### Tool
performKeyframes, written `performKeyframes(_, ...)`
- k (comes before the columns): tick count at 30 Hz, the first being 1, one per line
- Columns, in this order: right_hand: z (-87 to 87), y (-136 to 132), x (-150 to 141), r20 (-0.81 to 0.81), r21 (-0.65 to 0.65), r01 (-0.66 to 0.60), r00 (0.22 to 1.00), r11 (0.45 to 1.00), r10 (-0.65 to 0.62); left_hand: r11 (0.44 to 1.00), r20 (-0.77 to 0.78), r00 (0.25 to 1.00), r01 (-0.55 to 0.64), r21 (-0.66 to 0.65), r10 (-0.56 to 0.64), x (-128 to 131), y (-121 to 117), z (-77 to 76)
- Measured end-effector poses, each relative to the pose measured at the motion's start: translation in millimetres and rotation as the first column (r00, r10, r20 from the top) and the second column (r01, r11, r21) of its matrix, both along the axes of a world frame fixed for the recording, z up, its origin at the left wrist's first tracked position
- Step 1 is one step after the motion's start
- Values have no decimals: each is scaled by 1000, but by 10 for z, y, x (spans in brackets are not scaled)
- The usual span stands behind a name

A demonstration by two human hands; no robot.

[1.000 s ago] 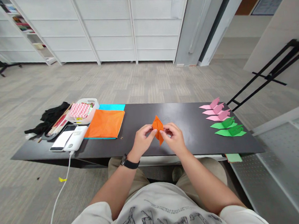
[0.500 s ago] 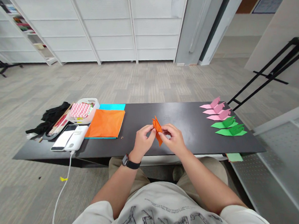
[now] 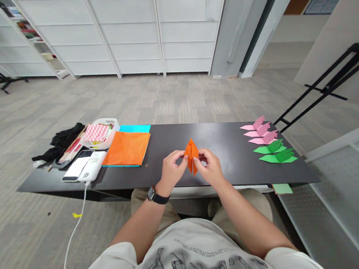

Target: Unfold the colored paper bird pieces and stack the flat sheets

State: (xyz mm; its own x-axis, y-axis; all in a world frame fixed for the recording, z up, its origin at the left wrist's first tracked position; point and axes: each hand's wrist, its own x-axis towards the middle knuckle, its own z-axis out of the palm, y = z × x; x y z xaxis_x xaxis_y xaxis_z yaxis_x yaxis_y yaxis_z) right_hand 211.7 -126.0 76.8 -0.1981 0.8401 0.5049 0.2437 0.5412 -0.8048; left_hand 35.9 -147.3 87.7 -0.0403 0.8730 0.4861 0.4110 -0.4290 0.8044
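Between my two hands, just above the dark table, is a small folded orange origami paper, a narrow diamond with a crease down its middle. My left hand pinches its left edge between thumb and fingers. On the opposite edge, my right hand grips it the same way, thumb on the near face. The paper's pointed ends stick out above and below the fingertips.
Left of my hands lies a stack of orange paper. Farther left are a white basket, a phone, a white power bank and black cloth. Folded pink birds and green birds line the right end.
The orange paper was turned partly edge-on half a second ago and now faces me broadly again, its two sides spread evenly. Both hands keep their hold in nearly the same place.
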Motion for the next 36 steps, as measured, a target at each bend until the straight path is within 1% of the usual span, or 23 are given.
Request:
performKeyframes(5, 6, 28, 13, 42, 12, 16, 999, 1000, -16, 999, -3, 999, -42, 12, 43, -33, -16, -23)
performKeyframes(7, 46, 49, 54, 67, 55, 30, 997, 998, -33, 999, -4, 1000, -10, 40, 10, -59, -21, -24)
performKeyframes(9, 106, 74, 124, 71, 117, -8, 997, 993, 0, 994, -1, 996, 84, 72, -84, -93, -29, 3)
performKeyframes(11, 178, 96, 208, 72, 170, -94, 994, 981, 83, 974, 4, 978, 207, 89, -208, -134, -39, 60)
performKeyframes(13, 248, 112, 286, 106, 192, -185, 980, 964, 167, 946, -2, 948, 317, 75, -318, -175, -48, 128)
performKeyframes(15, 308, 122, 344, 149, 198, -251, 963, 947, 224, 918, -14, 918, 396, 39, -395, -208, -51, 180)
performKeyframes(17, 350, 129, 380, 179, 199, -286, 951, 937, 252, 901, -20, 901, 433, 11, -433, -225, -48, 198)
performKeyframes(21, 382, 143, 419, 217, 198, -290, 944, 936, 247, 909, -26, 909, 417, 22, -416, -217, -46, 165)
performKeyframes(27, 363, 154, 454, 256, 195, -302, 934, 933, 249, 931, -49, 934, 358, 69, -355, -201, -74, 145)
performKeyframes(30, 345, 152, 456, 258, 206, -304, 934, 930, 248, 952, -52, 956, 292, 97, -288, -200, -82, 134)
performKeyframes(32, 328, 149, 453, 252, 217, -290, 939, 932, 233, 962, -79, 967, 249, 111, -242, -197, -80, 123)
performKeyframes(36, 299, 138, 445, 259, 218, -224, 952, 950, 165, 961, -162, 967, 224, 162, -198, -204, -64, 113)
